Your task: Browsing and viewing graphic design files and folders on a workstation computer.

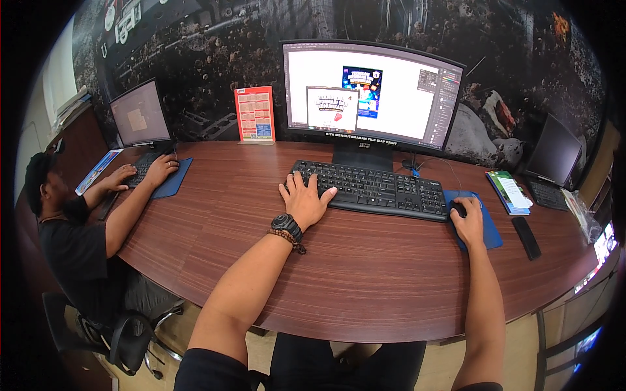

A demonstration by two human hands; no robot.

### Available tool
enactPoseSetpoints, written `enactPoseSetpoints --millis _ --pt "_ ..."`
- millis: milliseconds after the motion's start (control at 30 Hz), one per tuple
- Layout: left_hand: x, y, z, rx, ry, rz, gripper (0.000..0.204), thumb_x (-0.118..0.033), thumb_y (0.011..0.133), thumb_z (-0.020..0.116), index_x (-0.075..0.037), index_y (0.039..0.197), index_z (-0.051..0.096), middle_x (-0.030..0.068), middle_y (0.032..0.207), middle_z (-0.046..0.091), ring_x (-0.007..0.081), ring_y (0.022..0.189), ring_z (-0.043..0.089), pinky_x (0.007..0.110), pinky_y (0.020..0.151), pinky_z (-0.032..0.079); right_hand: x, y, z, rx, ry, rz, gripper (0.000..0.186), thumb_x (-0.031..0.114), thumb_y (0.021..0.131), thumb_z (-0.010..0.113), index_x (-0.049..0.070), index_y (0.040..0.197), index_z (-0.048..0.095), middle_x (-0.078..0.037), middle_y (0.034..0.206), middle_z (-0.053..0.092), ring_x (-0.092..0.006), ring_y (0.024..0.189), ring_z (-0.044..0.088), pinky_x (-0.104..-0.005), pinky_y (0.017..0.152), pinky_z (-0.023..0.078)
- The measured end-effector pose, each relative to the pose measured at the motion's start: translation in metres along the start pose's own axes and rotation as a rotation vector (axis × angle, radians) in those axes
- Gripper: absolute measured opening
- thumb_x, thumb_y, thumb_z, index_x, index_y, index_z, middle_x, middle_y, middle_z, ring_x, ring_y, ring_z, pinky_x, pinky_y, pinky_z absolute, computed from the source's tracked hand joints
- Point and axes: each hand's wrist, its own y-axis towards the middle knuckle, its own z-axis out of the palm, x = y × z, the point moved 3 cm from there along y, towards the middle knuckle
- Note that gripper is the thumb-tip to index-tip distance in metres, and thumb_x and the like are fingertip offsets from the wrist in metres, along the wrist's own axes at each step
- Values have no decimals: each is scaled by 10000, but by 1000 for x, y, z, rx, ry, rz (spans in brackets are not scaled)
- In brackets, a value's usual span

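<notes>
My left hand (pixel 305 201), with a black watch (pixel 287 225) and a beaded bracelet (pixel 287 240) at its wrist, rests at the left end of a black keyboard (pixel 372 189). Its fingers are spread over the keys and it holds nothing. On the right, my right hand (pixel 468 225) is curled over a dark mouse (pixel 458 209), mostly hidden beneath it, on a blue mouse pad (pixel 489 221). Behind the keyboard stands a wide monitor (pixel 391 78) showing an image-editing window with a blue poster and a smaller white picture.
A co-worker (pixel 78 228) sits at the left, hands on another keyboard and mouse before a second monitor (pixel 138 112). A red calendar (pixel 255 115) stands between the monitors. To the right, booklets (pixel 508 193), a black phone (pixel 526 238) and a dark monitor (pixel 555 153) share the brown desk (pixel 365 280).
</notes>
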Motion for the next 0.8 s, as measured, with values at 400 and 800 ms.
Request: enactPoseSetpoints --millis 400,800 --pt "0 -1 1 -16 21 6 788 -652 973 428 -18 1437 484 340 1485 334 483 1421 234 663 1137 134 2 -1 -1 -4 8 2 306 167 790 668 42 1067 704 -156 1146 585 -350 1108 581 -413 968 466" --pt "0 1 0 13 -5 -1 793 -649 974 434 -15 1450 468 356 1508 307 502 1442 200 660 1151 106 -7 2 3 -28 -11 -14 322 207 837 685 51 1117 708 -165 1162 582 -362 1116 575 -423 971 464"
